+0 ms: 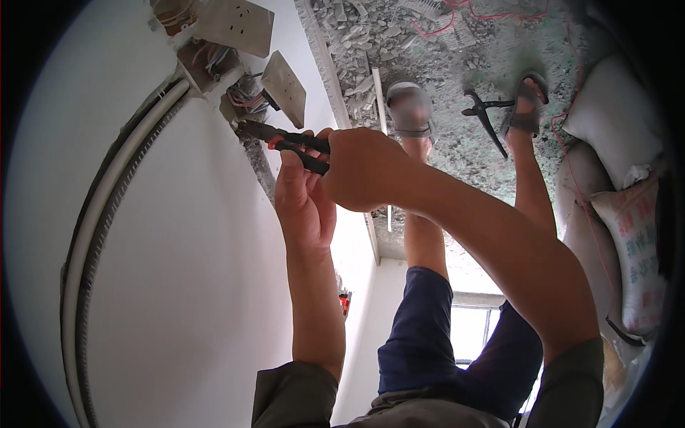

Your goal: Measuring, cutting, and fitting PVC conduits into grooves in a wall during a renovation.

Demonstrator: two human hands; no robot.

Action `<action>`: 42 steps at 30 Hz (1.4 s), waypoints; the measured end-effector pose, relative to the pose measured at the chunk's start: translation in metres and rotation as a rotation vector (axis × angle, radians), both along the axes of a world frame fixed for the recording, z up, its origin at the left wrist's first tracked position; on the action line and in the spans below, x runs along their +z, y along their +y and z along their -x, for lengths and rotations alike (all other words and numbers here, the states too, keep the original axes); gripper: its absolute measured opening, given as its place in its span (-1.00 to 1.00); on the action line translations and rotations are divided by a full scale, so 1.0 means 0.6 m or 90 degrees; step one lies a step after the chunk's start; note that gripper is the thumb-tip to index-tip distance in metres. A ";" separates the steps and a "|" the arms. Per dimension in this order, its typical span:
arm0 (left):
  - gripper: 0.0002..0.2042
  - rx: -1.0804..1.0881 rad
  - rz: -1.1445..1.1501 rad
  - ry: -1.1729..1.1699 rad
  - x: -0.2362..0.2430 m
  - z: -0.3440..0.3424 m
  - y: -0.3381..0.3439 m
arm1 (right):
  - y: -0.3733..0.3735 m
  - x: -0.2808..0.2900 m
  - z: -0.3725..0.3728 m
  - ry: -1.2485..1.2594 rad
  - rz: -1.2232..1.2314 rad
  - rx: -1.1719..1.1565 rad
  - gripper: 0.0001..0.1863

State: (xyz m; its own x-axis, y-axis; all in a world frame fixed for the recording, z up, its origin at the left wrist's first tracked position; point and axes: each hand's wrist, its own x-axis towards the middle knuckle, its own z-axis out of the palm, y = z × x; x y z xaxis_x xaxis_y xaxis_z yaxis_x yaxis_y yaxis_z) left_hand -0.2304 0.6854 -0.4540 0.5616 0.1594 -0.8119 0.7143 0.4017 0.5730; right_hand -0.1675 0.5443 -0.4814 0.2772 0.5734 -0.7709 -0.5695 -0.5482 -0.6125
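My right hand [367, 167] is closed round the handles of black-and-red pliers [267, 134]. Their jaws reach the edge of a small wall box [230, 110], where what they bite on is too small to tell. My left hand [303, 200] is held up below the pliers, its thumb by the lower handle and its fingertips curled up behind the handles; part of it is hidden by my right hand. Wires [245, 98] come out of the box to a cover plate [285, 87] hanging loose beside it.
Another open wall box [207, 64] with wires and a loose plate [235, 27] lies above. A pale conduit [100, 192] runs down a wall groove. Rubble [371, 36], a white pipe [379, 100], a black tool [487, 118], red wire [492, 16] and filled sacks [615, 114] lie on the floor.
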 end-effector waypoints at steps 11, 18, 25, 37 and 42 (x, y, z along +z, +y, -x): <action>-0.59 0.071 0.143 0.062 0.014 -0.029 -0.003 | -0.008 -0.004 -0.019 0.557 -0.202 -0.202 -0.48; -0.57 0.157 0.055 0.155 0.033 -0.040 -0.004 | -0.008 0.056 -0.056 0.615 -0.163 -0.272 -0.79; -0.61 0.112 0.105 0.133 0.028 -0.021 0.015 | 0.035 0.015 0.019 0.621 -0.271 -0.250 -0.81; -0.82 0.024 0.101 0.185 0.017 -0.024 0.025 | 0.050 0.037 0.054 0.189 -0.011 -0.158 -0.50; -0.86 0.076 0.049 0.225 0.045 -0.031 0.017 | 0.074 0.074 0.070 0.155 -0.016 -0.288 -0.50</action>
State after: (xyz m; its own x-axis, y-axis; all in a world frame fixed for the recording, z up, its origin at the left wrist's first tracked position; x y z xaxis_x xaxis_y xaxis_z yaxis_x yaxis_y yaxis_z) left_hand -0.2116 0.6956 -0.4270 0.2267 0.1374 -0.9642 0.8079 0.5263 0.2650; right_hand -0.2093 0.5886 -0.4371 0.3159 0.4573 -0.8313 -0.8740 -0.2006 -0.4425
